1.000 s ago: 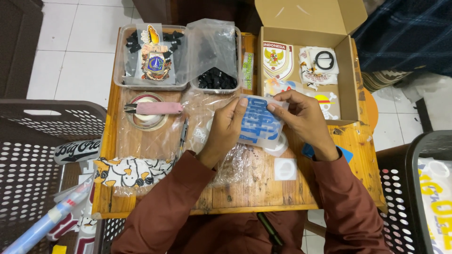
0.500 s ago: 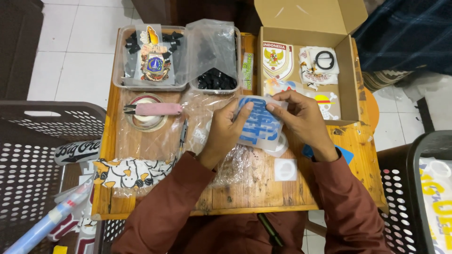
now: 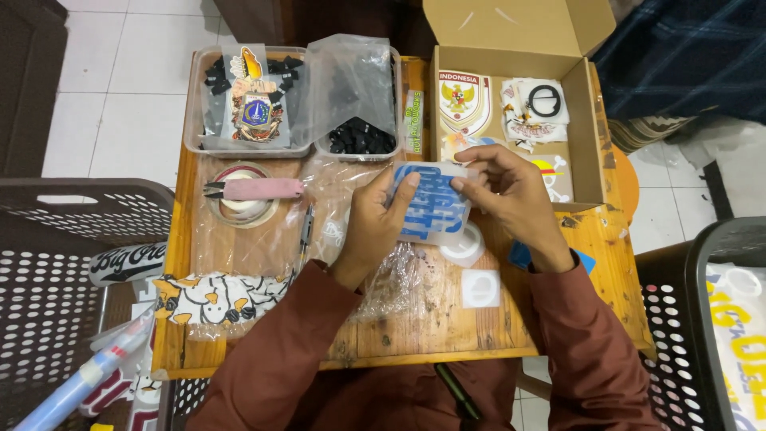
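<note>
Head view, the only 1 here: both hands meet over the middle of the wooden desk [image 3: 415, 331], and between them sits a blue-lettered sticker sheet [image 3: 431, 203], lifted off the surface and tilted toward the camera. The left hand [image 3: 375, 219] grips its left edge, thumb on the face, fingers curled behind. The right hand [image 3: 511, 191] pinches the upper right edge, fingertips narrow and close together, right at the sheet's rim. My read: this is the handling step on the sheet itself, either peeling a layer or getting it into a clear sleeve; I cannot tell which. The next move calls for a steady left grip while the right works that edge without creasing it.

Under the hands lies crinkled clear plastic [image 3: 399, 275]. Just beside the right wrist sits a tape roll [image 3: 465, 246]. Near the desk's left edge, pink-handled snips [image 3: 255, 189] rest on another roll. At the far right corner stands an open cardboard box [image 3: 511, 104] of patches.
</note>
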